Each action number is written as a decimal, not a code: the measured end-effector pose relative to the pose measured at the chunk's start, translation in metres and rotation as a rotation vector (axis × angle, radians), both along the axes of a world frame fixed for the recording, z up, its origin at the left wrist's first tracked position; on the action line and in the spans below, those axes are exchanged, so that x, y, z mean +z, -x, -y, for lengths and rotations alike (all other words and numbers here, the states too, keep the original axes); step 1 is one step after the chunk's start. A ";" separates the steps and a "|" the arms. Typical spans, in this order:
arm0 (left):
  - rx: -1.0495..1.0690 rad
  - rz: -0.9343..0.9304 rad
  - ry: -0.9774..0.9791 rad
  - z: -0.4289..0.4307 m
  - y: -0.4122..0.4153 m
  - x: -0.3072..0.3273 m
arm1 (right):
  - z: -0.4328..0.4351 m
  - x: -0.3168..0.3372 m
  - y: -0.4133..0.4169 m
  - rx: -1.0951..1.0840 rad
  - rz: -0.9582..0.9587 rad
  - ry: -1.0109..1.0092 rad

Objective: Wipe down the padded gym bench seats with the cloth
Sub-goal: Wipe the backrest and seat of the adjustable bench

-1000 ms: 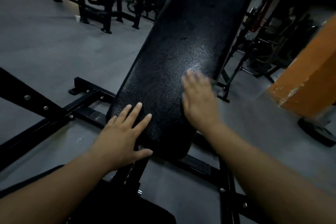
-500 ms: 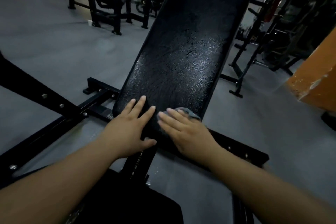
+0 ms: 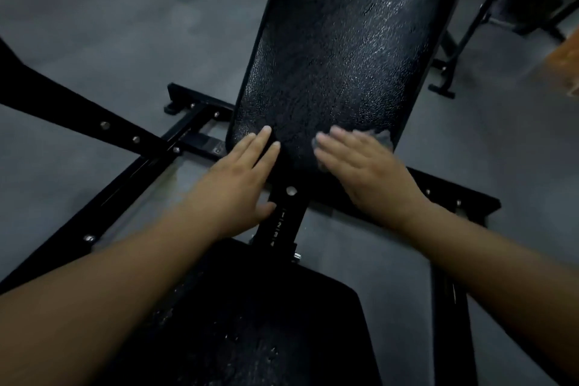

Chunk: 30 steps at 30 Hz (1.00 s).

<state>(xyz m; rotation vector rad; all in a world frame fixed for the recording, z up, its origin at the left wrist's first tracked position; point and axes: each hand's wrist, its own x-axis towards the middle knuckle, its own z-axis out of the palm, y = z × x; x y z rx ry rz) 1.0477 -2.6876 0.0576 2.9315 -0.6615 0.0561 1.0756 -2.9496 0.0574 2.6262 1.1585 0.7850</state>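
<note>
The grey floor (image 3: 109, 41) fills most of what we see, with the bench's black steel frame (image 3: 200, 99) bolted together across it. The long back pad (image 3: 338, 50) slopes up and away from us. Its long axis runs from its lower end at our hands to the top edge of the view, and its cracked black skin glistens on the right half. The seat pad (image 3: 266, 323) lies nearest us, under both forearms, with a few pale specks on it. We judge that it has yet to be wiped.

Our left hand (image 3: 238, 178) lies flat with the fingers straight. Its fingertips rest on the lower left corner of the back pad and its thumb is spread toward the numbered adjustment post (image 3: 282, 222). It holds nothing and seems only to steady us.

Our right hand (image 3: 366, 172) is flat too, fingers straight and close together. It presses the cloth (image 3: 380, 138) onto the lower right corner of the back pad. Only a grey edge of the cloth shows beyond the fingertips, and the hand is blurred.

So the right hand is the working one. The rest of the back pad lies ahead of it along the long axis and leftward toward the other hand. The seat pad lies behind it, toward us.
</note>
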 end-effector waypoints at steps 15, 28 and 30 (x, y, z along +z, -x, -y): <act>0.107 -0.440 0.008 -0.056 0.064 0.076 | -0.074 0.039 -0.012 -0.087 -0.364 -0.067; -0.054 -0.665 0.081 -0.099 0.108 0.027 | -0.159 -0.013 0.131 -0.832 -1.120 -0.554; -0.033 -0.664 0.106 -0.102 0.095 0.025 | -0.157 -0.014 0.107 -1.011 -1.098 -0.651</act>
